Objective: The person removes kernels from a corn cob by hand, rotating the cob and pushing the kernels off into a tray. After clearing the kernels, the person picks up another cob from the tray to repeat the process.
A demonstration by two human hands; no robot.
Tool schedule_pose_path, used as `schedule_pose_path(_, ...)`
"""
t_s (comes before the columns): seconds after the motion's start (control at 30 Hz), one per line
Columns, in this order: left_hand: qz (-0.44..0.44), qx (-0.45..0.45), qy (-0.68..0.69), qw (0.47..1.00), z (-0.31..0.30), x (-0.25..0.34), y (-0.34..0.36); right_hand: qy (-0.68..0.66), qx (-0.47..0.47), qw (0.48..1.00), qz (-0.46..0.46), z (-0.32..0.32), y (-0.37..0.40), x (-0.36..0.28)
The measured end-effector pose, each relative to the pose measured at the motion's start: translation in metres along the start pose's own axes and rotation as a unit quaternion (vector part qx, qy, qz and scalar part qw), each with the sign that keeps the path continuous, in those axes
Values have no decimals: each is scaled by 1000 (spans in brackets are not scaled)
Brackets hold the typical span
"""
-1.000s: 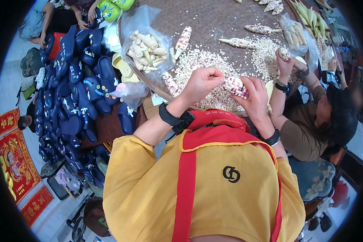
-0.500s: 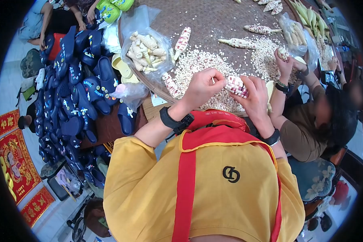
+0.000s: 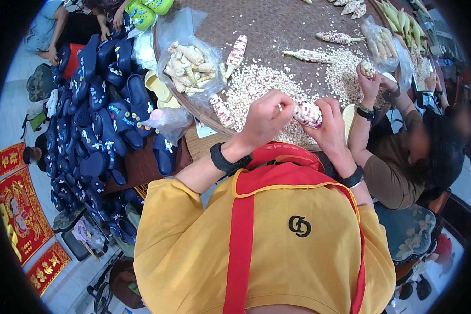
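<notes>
My right hand [image 3: 331, 124] is wrapped round a corn cob [image 3: 308, 114] with white and purple kernels, held over the near edge of a round woven tray [image 3: 267, 26]. Just to its left, my left hand [image 3: 267, 118] is closed in a pinch beside the cob's end. What lies between those fingertips is too small to make out. Loose pale kernels [image 3: 256, 86] are heaped on the tray beyond both hands. A speckled cob [image 3: 222, 111] lies left of the heap, and another cob [image 3: 236, 52] lies farther back.
A plastic bag of stripped cobs [image 3: 191, 65] sits at the tray's left. Many blue clogs [image 3: 97, 112] are piled beside it. At the right, a co-worker's hand [image 3: 369, 78] grips a cob near a second kernel heap [image 3: 345, 73]. Husked ears [image 3: 397, 18] lie at the far right.
The cob in my right hand has turned, so its dark purple rows face less toward me. My left hand's fingertips have shifted slightly. The co-worker's hands stay about where they were.
</notes>
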State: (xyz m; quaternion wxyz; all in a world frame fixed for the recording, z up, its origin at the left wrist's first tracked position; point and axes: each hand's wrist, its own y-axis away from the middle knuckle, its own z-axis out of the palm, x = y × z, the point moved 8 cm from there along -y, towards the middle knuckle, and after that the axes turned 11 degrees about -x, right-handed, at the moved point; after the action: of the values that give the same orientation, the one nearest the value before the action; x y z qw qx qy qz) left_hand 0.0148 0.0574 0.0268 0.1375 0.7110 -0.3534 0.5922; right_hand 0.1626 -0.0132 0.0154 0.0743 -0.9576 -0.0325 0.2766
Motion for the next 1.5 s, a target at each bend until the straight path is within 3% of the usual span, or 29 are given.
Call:
schedule_pose_path(0.03, 0, -1, 0, 1000, -2, 1, -1, 15, -3, 1000, -2, -1, 0, -2)
schedule_pose_path(0.1, -170, -67, 119, 976, 6, -23, 0, 36, -18, 999, -20, -1, -1, -3)
schedule_pose_path(0.13, -170, -67, 119, 976, 8, -27, 0, 58, -32, 997, -39, 0, -1, -6)
schedule_pose_path(0.2, -131, -86, 270, 950, 21, -31, -1, 46, -28, 997, -52, -1, -3, -9)
schedule_pose_path(0.43, -144, -108, 282, 942, 18, -29, 0, 21, -42, 998, -47, -1, -3, -11)
schedule_pose_path(0.73, -199, -149, 153, 956, 16, -28, -3, 107, -14, 993, -44, -7, -3, -18)
schedule_pose_path(0.8, -137, -70, 194, 969, 10, -24, -5, 103, -14, 994, -35, -4, -2, -17)
schedule_pose_path(0.87, -80, -50, 49, 994, 3, -12, -4, 103, 6, 994, -23, 2, 1, -9)
schedule_pose_path(0.9, -98, -70, -29, 992, 4, -23, 0, 81, 34, 993, -77, 5, 3, -11)
schedule_pose_path(0.93, -113, -39, 78, 990, 7, -30, 0, 134, 37, 989, -41, 9, 5, -5)
schedule_pose_path(0.97, -97, -40, 77, 991, 5, -30, -3, 119, 13, 993, -22, 6, 2, -6)
schedule_pose_path(1.0, -182, -74, -1, 981, 3, -27, -3, 140, 14, 990, -8, -7, -2, -19)
schedule_pose_path(1.07, -108, -44, -17, 993, 0, -18, -10, 98, 13, 995, -19, -10, -2, -16)
schedule_pose_path(1.2, -41, -28, -89, 995, 0, 10, -22, 54, -12, 998, 0, -9, -2, -12)
schedule_pose_path(1.5, -114, -64, -75, 989, 6, -15, -11, 16, -2, 1000, -15, -1, -3, -7)
